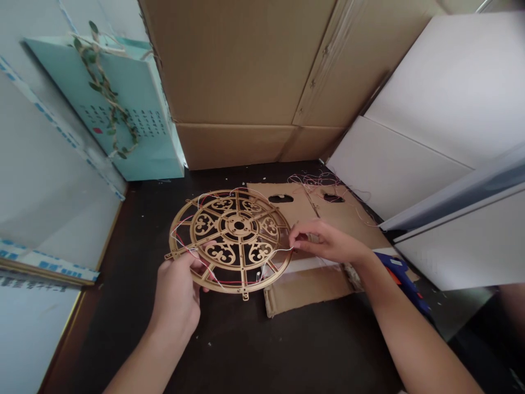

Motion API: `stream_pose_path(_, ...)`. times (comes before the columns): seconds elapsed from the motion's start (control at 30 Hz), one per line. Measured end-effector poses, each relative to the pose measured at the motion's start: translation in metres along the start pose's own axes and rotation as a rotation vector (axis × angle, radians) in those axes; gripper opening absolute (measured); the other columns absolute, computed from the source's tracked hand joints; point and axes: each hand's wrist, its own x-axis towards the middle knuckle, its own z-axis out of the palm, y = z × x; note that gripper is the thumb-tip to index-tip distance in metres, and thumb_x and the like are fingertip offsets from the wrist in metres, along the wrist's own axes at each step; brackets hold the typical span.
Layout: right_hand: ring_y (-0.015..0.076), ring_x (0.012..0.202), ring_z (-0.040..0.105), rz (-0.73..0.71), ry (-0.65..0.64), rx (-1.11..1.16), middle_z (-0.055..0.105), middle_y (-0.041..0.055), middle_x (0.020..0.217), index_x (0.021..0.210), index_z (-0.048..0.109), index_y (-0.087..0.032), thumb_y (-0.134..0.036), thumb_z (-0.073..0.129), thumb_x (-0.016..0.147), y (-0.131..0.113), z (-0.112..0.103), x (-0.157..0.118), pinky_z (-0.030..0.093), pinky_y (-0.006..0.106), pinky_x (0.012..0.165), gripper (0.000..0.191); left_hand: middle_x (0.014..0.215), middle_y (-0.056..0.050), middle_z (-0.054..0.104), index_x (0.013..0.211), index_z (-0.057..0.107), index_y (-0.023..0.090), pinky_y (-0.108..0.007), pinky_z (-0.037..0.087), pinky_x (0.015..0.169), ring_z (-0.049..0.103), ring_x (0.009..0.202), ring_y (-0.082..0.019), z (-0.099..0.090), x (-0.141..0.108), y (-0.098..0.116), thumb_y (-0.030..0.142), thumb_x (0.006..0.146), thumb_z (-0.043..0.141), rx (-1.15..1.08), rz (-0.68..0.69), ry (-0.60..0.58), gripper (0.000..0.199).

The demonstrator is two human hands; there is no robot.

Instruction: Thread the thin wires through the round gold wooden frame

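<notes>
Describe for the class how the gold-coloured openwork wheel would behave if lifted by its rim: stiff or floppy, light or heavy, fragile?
The gold-coloured openwork wheel seems stiff and fairly light, since the left hand holds it up by one edge without visible sagging. Its slender spokes might snap if bent. The loose wires threaded through it would probably snag.

A gold round frame (229, 225) built like a spoked wheel, with clover-shaped cutouts around a central hub, is held at a tilt, its lower left rim in the left hand (176, 298). 2 small tabs (245, 296) jut from the rim, at the left and bottom. A thin red wire (229, 283) and a thin white wire (283, 250) loop over the frame, and the white wire runs off its right edge to the pinched fingers (296, 241) of the right hand (328, 243).
</notes>
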Motion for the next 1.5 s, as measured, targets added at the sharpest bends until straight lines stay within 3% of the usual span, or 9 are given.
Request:
stream_pose_path(0.17,0.0139,0.086,0.06,-0.015,-0.043,0.013,0.068,0.004,0.093,0.098,0.067,-0.017,-0.033,0.055,0.101,-0.004,0.0,0.001,0.046,0.029,0.08,0.02,0.062,-0.001,0.061,0.059,0.056,0.015,-0.021,0.033,0.032,0.046,0.04,-0.01,0.001,0.0,0.001,0.014,0.052,0.056,-0.022,-0.004,-0.004,0.008)
stream_pose_path(0.47,0.0139,0.088,0.059,-0.068,-0.028,-0.049,0.067,0.0037,0.092,0.098,0.066,-0.017,-0.024,0.054,0.101,-0.015,0.002,0.0,0.045,0.029,0.083,0.014,0.052,0.002,0.051,0.052,0.05,0.016,-0.02,0.026,0.029,0.042,0.036,-0.01,-0.007,0.005,0.006,0.016,0.048,0.055,0.017,-0.002,-0.009,0.006)
stream_pose_path(0.73,0.0135,0.089,0.061,-0.129,-0.024,-0.072,0.069,0.0025,0.094,0.095,0.069,-0.019,-0.019,0.059,0.098,-0.023,0.012,0.007,0.046,0.03,0.083,0.011,0.058,0.001,0.055,0.059,0.061,0.015,-0.019,0.023,0.029,0.038,0.037,-0.008,-0.009,0.011,0.012,0.014,0.042,0.053,0.01,0.008,-0.023,0.019)
stream_pose_path(0.8,0.0135,0.088,0.062,-0.138,-0.01,-0.086,0.069,0.0026,0.093,0.094,0.07,-0.019,-0.02,0.06,0.097,-0.021,0.012,0.008,0.046,0.03,0.083,0.011,0.058,0.001,0.055,0.056,0.058,0.015,-0.019,0.022,0.029,0.037,0.036,-0.008,-0.008,0.01,0.012,0.014,0.042,0.053,0.003,0.001,-0.004,0.015)
stream_pose_path(0.93,0.0138,0.083,0.063,-0.082,0.027,-0.116,0.07,0.0024,0.089,0.091,0.071,-0.019,-0.022,0.063,0.094,-0.018,0.012,0.007,0.047,0.031,0.08,0.009,0.053,0.001,0.05,0.049,0.054,0.016,-0.019,0.022,0.029,0.038,0.037,-0.008,-0.008,0.009,0.011,0.015,0.044,0.054,-0.001,0.009,0.019,0.005)
stream_pose_path(1.13,0.0124,0.08,0.063,-0.048,0.026,-0.177,0.069,0.0013,0.087,0.09,0.071,-0.019,-0.018,0.062,0.092,-0.023,0.012,0.004,0.047,0.029,0.077,0.01,0.058,0.001,0.055,0.056,0.061,0.014,-0.019,0.025,0.03,0.039,0.038,-0.008,-0.009,0.01,0.01,0.013,0.042,0.054,0.001,0.026,-0.007,0.016)
stream_pose_path(1.5,0.0143,0.078,0.064,-0.044,0.094,-0.239,0.07,0.0022,0.084,0.089,0.074,-0.02,-0.027,0.066,0.091,-0.026,0.012,0.002,0.047,0.03,0.077,0.01,0.063,0.0,0.059,0.06,0.057,0.016,-0.019,0.022,0.029,0.039,0.037,-0.007,-0.01,0.013,0.007,0.018,0.046,0.054,0.02,0.05,-0.029,0.015)
